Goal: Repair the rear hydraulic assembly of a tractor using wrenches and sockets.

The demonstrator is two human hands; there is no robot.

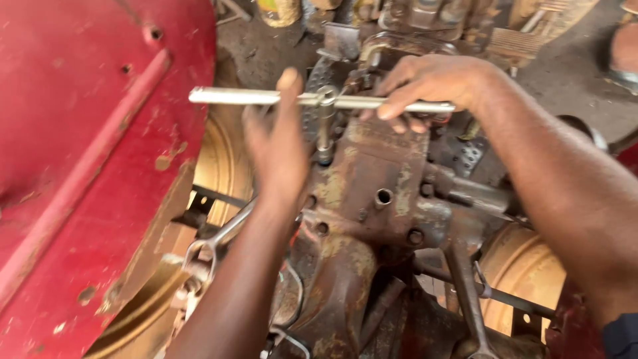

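Observation:
A silver T-handle socket wrench (318,101) stands on a bolt atop a rusty, greasy tractor gearbox housing (372,193). Its crossbar runs level from left to right. My right hand (428,86) grips the right half of the bar with fingers curled over it. My left hand (279,143) is flat and blurred, fingers straight, pressed against the left half of the bar just beside the wrench's vertical shaft. The socket end sits on the housing's upper left corner.
A red tractor fender (86,159) fills the left side. A ring spanner (216,242) lies below my left forearm. Yellowish wheel rims (522,266) show at lower right and behind the fender. More engine parts (425,20) crowd the top, with dirt ground beyond.

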